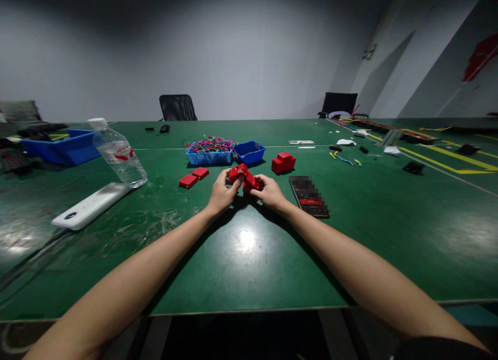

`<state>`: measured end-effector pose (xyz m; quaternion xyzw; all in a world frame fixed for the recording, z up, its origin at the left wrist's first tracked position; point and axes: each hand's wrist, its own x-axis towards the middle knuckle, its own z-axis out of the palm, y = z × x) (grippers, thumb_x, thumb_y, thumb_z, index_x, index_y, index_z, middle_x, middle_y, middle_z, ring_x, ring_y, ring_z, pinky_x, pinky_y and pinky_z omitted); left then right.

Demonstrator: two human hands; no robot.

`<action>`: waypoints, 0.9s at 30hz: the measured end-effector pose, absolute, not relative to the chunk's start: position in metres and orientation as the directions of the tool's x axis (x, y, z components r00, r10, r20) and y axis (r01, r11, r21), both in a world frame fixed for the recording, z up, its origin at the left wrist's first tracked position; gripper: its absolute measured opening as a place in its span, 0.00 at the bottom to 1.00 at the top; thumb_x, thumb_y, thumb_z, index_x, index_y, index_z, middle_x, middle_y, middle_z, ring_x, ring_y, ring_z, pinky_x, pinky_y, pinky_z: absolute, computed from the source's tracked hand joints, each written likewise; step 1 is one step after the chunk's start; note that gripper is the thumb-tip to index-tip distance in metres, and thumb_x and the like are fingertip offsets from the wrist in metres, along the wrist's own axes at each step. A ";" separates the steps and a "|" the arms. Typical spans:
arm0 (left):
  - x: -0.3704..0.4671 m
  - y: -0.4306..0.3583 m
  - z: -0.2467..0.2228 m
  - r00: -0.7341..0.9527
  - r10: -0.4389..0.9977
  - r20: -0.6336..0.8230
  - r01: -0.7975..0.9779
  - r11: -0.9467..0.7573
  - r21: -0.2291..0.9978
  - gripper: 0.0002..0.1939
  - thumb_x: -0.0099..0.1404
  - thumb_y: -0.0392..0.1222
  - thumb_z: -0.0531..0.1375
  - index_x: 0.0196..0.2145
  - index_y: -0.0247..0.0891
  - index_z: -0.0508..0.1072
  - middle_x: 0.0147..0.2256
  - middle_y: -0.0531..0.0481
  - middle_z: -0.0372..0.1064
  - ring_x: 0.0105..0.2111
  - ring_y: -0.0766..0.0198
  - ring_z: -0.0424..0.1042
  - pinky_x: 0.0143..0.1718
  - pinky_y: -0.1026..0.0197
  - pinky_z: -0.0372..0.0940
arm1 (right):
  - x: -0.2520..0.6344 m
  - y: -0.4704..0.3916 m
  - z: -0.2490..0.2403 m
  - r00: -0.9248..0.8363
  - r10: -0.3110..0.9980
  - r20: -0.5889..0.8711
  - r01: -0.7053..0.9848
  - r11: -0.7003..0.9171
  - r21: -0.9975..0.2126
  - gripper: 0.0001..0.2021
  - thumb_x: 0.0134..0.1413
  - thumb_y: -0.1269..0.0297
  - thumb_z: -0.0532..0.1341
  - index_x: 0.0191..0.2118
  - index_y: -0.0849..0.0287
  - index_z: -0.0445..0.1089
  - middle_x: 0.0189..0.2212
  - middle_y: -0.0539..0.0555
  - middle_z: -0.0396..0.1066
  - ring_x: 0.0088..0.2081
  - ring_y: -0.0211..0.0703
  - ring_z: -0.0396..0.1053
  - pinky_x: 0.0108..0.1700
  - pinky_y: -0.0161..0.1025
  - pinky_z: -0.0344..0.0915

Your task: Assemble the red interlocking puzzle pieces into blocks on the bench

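Lengthwise, the held red part (pixel 249 180) slants down rightward.

Dim light; the wall (pixel 241 64) darkens upward, glare spots the green table (pixel 249 277), edges seem slightly blurred.

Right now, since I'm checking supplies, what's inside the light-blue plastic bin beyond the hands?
The bin holds a heaped tangle of thin, multicoloured wires; its floor and anything beneath the heap are hidden.

The left hand (pixel 222 195) and right hand (pixel 271 193) hold red pieces (pixel 250 180) (a phone (pixel 303 191) lies nearby).
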<state>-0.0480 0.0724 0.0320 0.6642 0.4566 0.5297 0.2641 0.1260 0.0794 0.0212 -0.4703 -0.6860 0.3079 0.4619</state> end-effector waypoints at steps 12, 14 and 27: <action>-0.054 0.082 0.026 0.247 0.902 0.354 0.337 -0.423 0.841 0.29 0.65 0.64 0.51 0.40 0.34 0.75 0.34 0.47 0.75 0.34 0.60 0.71 0.37 0.61 0.65 | 0.117 0.066 0.039 0.009 0.896 0.443 0.000 0.443 -0.896 0.25 0.38 0.52 0.71 0.42 0.58 0.67 0.37 0.53 0.74 0.38 0.42 0.72 0.45 0.41 0.70; -0.056 0.082 0.025 0.299 0.882 0.364 0.382 -0.460 0.801 0.27 0.66 0.61 0.49 0.40 0.34 0.75 0.33 0.47 0.74 0.33 0.60 0.71 0.37 0.60 0.65 | 0.115 0.063 0.039 0.001 0.892 0.452 0.005 0.452 -0.892 0.25 0.38 0.53 0.70 0.43 0.58 0.68 0.38 0.54 0.73 0.39 0.43 0.73 0.46 0.41 0.70; -0.056 0.080 0.028 0.402 0.845 0.351 0.588 -0.533 0.608 0.15 0.65 0.43 0.50 0.27 0.36 0.73 0.28 0.46 0.70 0.30 0.60 0.68 0.35 0.59 0.64 | 0.110 0.061 0.034 -0.072 0.867 0.493 0.072 0.498 -0.864 0.24 0.38 0.58 0.71 0.43 0.58 0.67 0.40 0.54 0.72 0.38 0.42 0.73 0.44 0.39 0.71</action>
